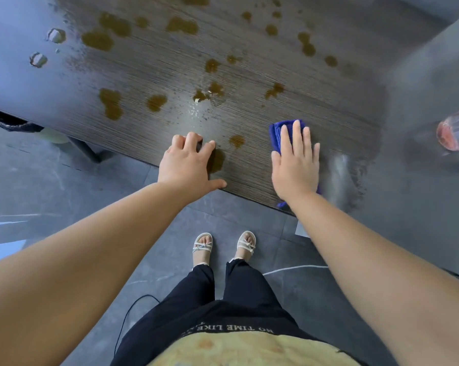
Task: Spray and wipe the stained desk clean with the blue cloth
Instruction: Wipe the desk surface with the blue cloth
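Fingers (pixel 297 133) of my right hand (pixel 295 167) lie straight and flat on the blue cloth (pixel 276 134), pressing it to the desk (pixel 157 75) at its near edge. Brown stains (pixel 110 103) dot the wet, dark wood-grain top. A blurred bottle (pixel 458 129) at far right holds pinkish liquid. My left hand (pixel 187 165) rests loosely bent fingertips on the desk, holding nothing.

I read one text in my view: white capital letters (pixel 227 328) on the person's black shirt (pixel 249 317), saying "NO TIME LIKE". They stand upside down for me. A second line beside them, at the edge of the yellow print (pixel 249 347), is too hidden to read.
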A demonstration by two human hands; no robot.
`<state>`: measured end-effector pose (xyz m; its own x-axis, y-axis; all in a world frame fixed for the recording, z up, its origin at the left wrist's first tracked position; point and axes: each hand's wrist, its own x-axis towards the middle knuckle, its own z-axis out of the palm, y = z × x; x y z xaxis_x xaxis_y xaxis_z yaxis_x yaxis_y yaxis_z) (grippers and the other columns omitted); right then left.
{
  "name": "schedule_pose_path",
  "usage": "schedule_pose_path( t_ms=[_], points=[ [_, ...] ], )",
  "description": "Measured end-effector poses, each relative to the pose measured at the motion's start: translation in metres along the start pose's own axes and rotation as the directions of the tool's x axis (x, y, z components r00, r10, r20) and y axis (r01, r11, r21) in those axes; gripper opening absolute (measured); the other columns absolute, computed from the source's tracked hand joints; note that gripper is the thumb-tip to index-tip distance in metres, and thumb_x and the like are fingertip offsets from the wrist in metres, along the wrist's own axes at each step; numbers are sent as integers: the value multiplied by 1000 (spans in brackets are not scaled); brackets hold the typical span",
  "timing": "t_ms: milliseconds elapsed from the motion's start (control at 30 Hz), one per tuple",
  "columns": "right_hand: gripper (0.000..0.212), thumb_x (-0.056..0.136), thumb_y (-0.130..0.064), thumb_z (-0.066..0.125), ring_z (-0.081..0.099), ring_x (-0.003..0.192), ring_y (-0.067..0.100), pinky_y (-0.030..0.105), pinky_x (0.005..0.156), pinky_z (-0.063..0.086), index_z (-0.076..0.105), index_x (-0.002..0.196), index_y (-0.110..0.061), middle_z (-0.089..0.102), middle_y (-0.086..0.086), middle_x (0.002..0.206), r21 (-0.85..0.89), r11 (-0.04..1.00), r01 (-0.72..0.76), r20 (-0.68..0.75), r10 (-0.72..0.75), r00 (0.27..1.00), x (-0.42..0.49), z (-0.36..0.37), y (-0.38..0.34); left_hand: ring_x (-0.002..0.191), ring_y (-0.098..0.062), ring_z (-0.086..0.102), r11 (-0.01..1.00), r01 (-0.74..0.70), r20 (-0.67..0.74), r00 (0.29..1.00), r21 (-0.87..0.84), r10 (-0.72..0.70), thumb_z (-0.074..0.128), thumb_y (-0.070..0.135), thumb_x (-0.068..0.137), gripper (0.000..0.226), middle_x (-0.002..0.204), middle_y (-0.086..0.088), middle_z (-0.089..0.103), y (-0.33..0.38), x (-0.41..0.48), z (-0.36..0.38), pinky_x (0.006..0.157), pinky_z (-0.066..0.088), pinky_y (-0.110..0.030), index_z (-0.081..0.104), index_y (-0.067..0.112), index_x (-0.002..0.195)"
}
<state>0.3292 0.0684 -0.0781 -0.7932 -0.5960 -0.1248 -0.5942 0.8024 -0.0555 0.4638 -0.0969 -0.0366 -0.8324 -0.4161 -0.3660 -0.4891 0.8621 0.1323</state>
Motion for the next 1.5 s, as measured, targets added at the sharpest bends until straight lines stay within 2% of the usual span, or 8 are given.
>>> schedule_pose_path(
  t_ms=[100,200,400,633,833,1067,1267,1500],
  points=[
    [57,99,-34,32,11,145,31,50,115,13,20,150,-12,13,12,158,-7,975,224,40,-224,974,-12,1,-28,129,-29,24,1000,8,-11,1000,7,-8,55,72,74,88,145,-4,24,-1,1,0,103,33,-39,22,30,145],
    [57,96,-36,26,24,142,30,51,112,21,31,146,-11,26,11,154,-50,833,551,135,-541,830,-13,-4,10,128,-29,25,1000,-10,-12,1000,8,10,55,72,74,89,145,-4,25,-3,1,0,103,33,-39,22,31,145],
    [55,102,-34,24,3,146,27,48,116,7,11,152,-17,3,7,160,-40,995,89,40,-88,995,21,-7,-27,128,-28,25,999,-32,-33,999,-8,31,55,72,74,89,145,-3,25,-7,2,1,104,31,-38,20,33,145],
    [54,94,-34,28,26,141,29,52,111,21,35,145,-16,28,8,154,-29,821,571,132,-563,816,-7,-1,-10,134,-25,20,984,-82,19,996,-155,86,59,69,73,95,149,1,25,-22,-2,-6,108,29,-36,22,24,148],
    [53,101,-31,27,6,146,28,50,116,9,15,151,-17,7,7,159,-26,990,136,23,-135,991,10,-1,-39,138,-25,13,987,-63,1,998,-147,64,65,59,76,89,149,-1,23,-37,-11,-5,111,25,-38,27,20,146],
    [54,94,-28,29,26,141,30,53,111,23,35,145,-14,28,8,154,5,847,531,93,-529,843,-11,-3,-26,139,-25,12,988,-75,26,997,-135,79,60,52,81,83,152,1,19,-45,-14,-4,112,22,-36,23,18,148],
    [52,102,-33,24,9,146,29,51,115,13,16,151,-17,10,8,159,-42,987,152,4,-152,988,11,-2,-51,141,-23,9,988,-96,91,990,-122,108,56,46,84,83,155,4,12,-53,-13,-6,114,17,-31,15,19,151],
    [49,96,-33,30,35,137,32,53,107,27,43,141,-18,37,8,150,-55,695,717,85,-712,697,-8,2,-37,143,-20,1,982,-71,101,991,-177,89,58,40,85,86,156,6,6,-54,-14,-2,115,14,-33,7,20,151]
  ],
)
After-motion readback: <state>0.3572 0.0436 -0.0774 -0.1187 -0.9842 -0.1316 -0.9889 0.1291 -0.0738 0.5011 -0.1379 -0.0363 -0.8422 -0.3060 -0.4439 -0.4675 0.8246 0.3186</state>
